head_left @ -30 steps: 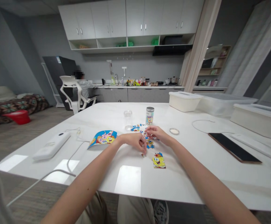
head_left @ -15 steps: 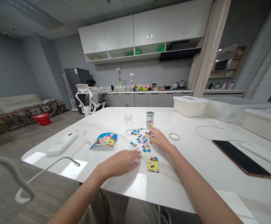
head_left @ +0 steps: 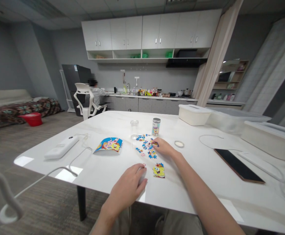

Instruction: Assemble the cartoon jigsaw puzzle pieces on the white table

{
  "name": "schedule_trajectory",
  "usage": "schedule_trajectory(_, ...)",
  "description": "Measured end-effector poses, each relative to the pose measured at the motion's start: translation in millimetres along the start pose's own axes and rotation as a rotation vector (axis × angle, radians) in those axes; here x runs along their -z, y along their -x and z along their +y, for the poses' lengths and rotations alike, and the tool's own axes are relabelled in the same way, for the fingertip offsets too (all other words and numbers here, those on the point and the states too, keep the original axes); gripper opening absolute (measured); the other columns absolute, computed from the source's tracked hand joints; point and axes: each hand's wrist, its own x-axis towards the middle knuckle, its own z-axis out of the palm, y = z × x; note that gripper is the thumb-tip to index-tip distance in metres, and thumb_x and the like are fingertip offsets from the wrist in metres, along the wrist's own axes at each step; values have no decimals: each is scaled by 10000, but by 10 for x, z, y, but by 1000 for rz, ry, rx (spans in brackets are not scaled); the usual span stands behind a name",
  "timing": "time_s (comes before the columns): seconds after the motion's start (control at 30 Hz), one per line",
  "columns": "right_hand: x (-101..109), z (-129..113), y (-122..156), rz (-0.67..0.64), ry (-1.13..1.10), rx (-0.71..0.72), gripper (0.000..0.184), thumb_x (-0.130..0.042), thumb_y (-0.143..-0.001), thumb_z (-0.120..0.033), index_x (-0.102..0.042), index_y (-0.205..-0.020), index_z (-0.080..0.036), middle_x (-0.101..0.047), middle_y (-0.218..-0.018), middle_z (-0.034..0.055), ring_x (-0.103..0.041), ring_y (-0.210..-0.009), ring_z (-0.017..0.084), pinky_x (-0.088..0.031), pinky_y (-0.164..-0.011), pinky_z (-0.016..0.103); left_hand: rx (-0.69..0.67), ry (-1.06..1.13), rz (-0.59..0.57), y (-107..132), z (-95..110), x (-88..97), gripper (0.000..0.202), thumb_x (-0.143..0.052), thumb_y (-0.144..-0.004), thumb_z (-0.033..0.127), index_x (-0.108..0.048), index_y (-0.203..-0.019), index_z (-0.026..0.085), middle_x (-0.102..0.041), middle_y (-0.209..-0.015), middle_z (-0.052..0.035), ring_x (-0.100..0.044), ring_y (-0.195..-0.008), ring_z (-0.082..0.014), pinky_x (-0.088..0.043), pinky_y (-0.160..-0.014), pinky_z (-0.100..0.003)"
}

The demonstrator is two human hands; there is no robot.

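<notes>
My left hand [head_left: 130,187] lies near the table's front edge, fingers curled loosely together, a small piece at its fingertips; whether it grips it I cannot make out. Just right of it sits a small joined patch of cartoon puzzle [head_left: 159,170]. My right hand [head_left: 162,146] reaches farther out with its fingertips in the scatter of loose blue puzzle pieces [head_left: 144,146], pinching among them. Behind the pieces stand a clear empty cup [head_left: 134,128] and a printed puzzle tube [head_left: 156,126]. A cartoon picture card [head_left: 108,145] lies to the left.
On the white table [head_left: 108,169]: a round lid [head_left: 179,144], a black tablet [head_left: 238,164], a cable, white storage bins [head_left: 193,114] at right, a white device [head_left: 61,147] with cord at left. A person sits in a white chair [head_left: 83,99] at the far kitchen counter.
My left hand has drawn back from the puzzle pieces toward the table's front edge. My right hand stays among the loose pieces. The camera has tilted up and shifted.
</notes>
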Motion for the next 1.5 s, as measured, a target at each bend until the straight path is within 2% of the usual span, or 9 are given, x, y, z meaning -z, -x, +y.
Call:
schedule_trajectory(0.2,29,-3,-13,-6,-23,-13,242,-592,-766,-83,-702,-973,-140,-695,-1047,107,-632,-992,224,-459,-914,334,-31,-22,-7,11,-29,-41,359,-459,-944,297,-573,-1266,187,-566,-1361,-84,-491,-1278,-232,-419,-1085,-426)
schedule_trajectory(0.4,28,-3,-21,-22,-113,-31,244,-562,-744,-35,-705,-909,-143,-711,-959,93,-651,-884,210,-501,-801,316,-44,-26,-4,8,-16,-16,389,-459,-941,317,-522,-1314,227,-541,-1388,-71,-499,-1266,-214,-429,-1066,-410)
schedule_trajectory(0.57,24,29,-17,-5,-152,-41,326,-537,-684,44,-700,-892,-146,-707,-945,78,-649,-863,187,-505,-771,284,-57,-36,-8,6,-41,-58,418,-457,-945,318,-510,-1338,187,-547,-1389,-83,-482,-1289,-234,-416,-1083,-439)
schedule_trajectory(0.77,5,62,-26,15,-191,-34,355,-543,-656,64,-704,-889,-151,-696,-913,53,-641,-833,150,-504,-723,237,-101,-63,45,12,-37,-62,364,-483,-941,297,-535,-1286,196,-591,-1331,-74,-513,-1255,-227,-452,-1047,-432)
schedule_trajectory(0.97,14,59,-21,59,-216,-20,332,-569,-647,51,-712,-866,-153,-675,-868,40,-624,-776,135,-505,-716,242,-107,-99,40,33,-15,-35,321,-492,-941,292,-542,-1242,193,-574,-1333,-85,-526,-1232,-235,-481,-1008,-427)
schedule_trajectory(1.17,11,-1,-30,51,-370,-102,332,-599,-606,42,-715,-847,-156,-667,-845,26,-612,-726,128,-501,-648,228,-94,-121,45,-16,1,-73,357,-476,-944,286,-532,-1280,181,-584,-1340,-77,-524,-1238,-228,-464,-1028,-429)
schedule_trajectory(1.37,15,-52,-31,26,-565,-124,291,-597,-614,9,-684,-837,-156,-693,-845,35,-643,-784,151,-507,-611,215,-82,-118,2,-62,25,-66,315,-466,-947,256,-559,-1246,219,-563,-1366,-43,-503,-1251,-217,-457,-1034,-429)
schedule_trajectory(1.5,35,-57,-32,20,-634,-157,300,-558,-607,2,-674,-841,-147,-703,-873,52,-648,-787,160,-513,-614,227,-88,-123,20,-60,35,-77,320,-464,-946,245,-550,-1253,221,-569,-1356,-41,-504,-1246,-210,-456,-1032,-421)
